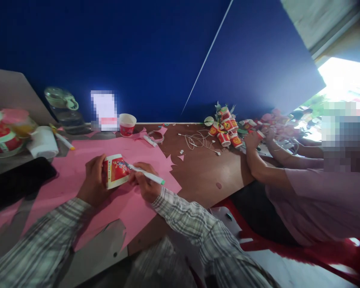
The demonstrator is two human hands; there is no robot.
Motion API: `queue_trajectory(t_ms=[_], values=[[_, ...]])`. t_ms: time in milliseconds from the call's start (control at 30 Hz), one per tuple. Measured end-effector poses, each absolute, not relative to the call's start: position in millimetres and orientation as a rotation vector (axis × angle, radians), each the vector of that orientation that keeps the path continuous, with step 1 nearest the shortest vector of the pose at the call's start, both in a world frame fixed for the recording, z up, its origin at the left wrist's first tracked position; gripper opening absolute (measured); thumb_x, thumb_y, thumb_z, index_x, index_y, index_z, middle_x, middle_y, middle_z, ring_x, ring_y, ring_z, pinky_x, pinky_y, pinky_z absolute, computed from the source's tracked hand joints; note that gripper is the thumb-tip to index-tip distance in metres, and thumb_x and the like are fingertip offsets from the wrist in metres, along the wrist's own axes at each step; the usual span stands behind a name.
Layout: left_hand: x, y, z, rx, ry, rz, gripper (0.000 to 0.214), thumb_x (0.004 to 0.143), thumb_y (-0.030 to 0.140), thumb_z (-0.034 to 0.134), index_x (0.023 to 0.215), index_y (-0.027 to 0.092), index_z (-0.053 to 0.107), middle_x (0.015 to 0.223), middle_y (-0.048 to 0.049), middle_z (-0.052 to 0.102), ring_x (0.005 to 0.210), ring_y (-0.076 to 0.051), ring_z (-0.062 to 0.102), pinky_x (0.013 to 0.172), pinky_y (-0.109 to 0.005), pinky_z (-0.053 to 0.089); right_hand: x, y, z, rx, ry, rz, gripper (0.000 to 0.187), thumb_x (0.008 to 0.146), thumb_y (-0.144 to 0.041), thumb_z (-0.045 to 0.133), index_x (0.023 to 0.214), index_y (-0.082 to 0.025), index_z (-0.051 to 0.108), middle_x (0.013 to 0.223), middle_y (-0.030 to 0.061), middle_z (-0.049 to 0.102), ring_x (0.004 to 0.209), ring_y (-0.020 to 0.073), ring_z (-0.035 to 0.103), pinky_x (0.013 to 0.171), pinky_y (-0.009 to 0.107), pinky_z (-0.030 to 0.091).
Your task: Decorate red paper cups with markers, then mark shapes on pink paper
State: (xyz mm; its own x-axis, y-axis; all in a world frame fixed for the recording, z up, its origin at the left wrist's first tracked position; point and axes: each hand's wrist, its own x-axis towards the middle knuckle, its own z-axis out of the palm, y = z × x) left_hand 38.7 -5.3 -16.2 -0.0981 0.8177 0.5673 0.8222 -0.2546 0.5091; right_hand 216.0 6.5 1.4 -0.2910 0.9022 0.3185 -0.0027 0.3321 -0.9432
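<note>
My left hand (93, 181) is wrapped round a red and white paper cup (116, 171) held mouth-down on a large pink paper sheet (87, 160). My right hand (145, 182) pinches a white marker (147, 175) with a green end, its tip touching the cup's side. Both my sleeves are plaid.
A second red cup (127, 124), a white roll (43, 143), a clear jug (63, 106), a black flat object (15, 182) and white cables (198, 141) lie on the brown table (204, 172). At right, another person's arms (258, 160) work beside several stacked red cups (226, 130). Red chair (273, 248).
</note>
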Motion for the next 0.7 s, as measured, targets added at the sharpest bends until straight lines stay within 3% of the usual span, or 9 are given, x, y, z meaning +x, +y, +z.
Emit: queue_trajectory(t_ms=[100, 200, 300, 400, 600, 700], values=[[38, -5, -16, -2.109, -1.895, -1.311, 0.1, 0.049, 0.061, 0.054, 0.127, 0.009, 0.022, 0.118, -0.0203, 0.038, 0.111, -0.028, 0.034, 0.094, -0.051, 0.034, 215, 11, -1, -0.726, -1.519, 1.184, 0.028, 0.088, -0.032, 0.041, 0.112, -0.021, 0.051, 0.068, 0.0031, 0.06, 0.05, 0.0129, 0.051, 0.053, 0.028, 0.046], [38, -4, -17, -2.066, -1.882, -1.306, 0.101, 0.049, 0.059, 0.056, 0.129, 0.01, 0.018, 0.119, -0.0205, 0.038, 0.113, -0.03, 0.032, 0.094, -0.054, 0.032, 218, 15, 2, -0.706, -1.595, 1.067, 0.031, 0.084, -0.027, 0.049, 0.115, -0.023, 0.05, 0.085, 0.0064, 0.062, 0.067, 0.0165, 0.06, 0.066, 0.034, 0.051], [37, -4, -20, -2.052, -1.859, -1.312, 0.1, 0.051, 0.055, 0.058, 0.13, 0.013, 0.014, 0.119, -0.0204, 0.037, 0.113, -0.032, 0.032, 0.093, -0.056, 0.034, 223, 18, 10, -0.679, -1.759, 0.945, 0.054, 0.076, -0.025, 0.06, 0.126, -0.028, 0.04, 0.109, 0.0108, 0.057, 0.095, 0.0243, 0.062, 0.082, 0.042, 0.052], [35, -3, -25, -2.072, -1.84, -1.33, 0.103, 0.048, 0.052, 0.061, 0.131, 0.019, 0.01, 0.119, -0.0194, 0.035, 0.113, -0.033, 0.033, 0.086, -0.056, 0.041, 229, 19, 23, -0.616, -1.897, 0.896, 0.076, 0.07, -0.032, 0.067, 0.135, -0.031, 0.028, 0.124, 0.0137, 0.049, 0.108, 0.0292, 0.058, 0.091, 0.047, 0.05], [35, -5, -28, -2.092, -1.848, -1.379, 0.104, 0.048, 0.047, 0.063, 0.132, 0.025, 0.006, 0.12, -0.0191, 0.031, 0.113, -0.034, 0.036, 0.078, -0.055, 0.047, 230, 35, 66, -0.5, -2.262, 0.7, 0.106, 0.052, -0.03, 0.082, 0.14, -0.024, 0.022, 0.139, 0.0206, 0.039, 0.13, 0.0363, 0.044, 0.109, 0.051, 0.033], [35, -5, -27, -2.099, -1.867, -1.397, 0.104, 0.047, 0.046, 0.063, 0.132, 0.026, 0.006, 0.12, -0.0187, 0.031, 0.112, -0.035, 0.039, 0.077, -0.056, 0.048, 216, 59, 85, -0.446, -2.29, 0.804, 0.091, 0.055, -0.028, 0.079, 0.134, -0.021, 0.035, 0.136, 0.0199, 0.044, 0.123, 0.0314, 0.052, 0.105, 0.046, 0.038]])
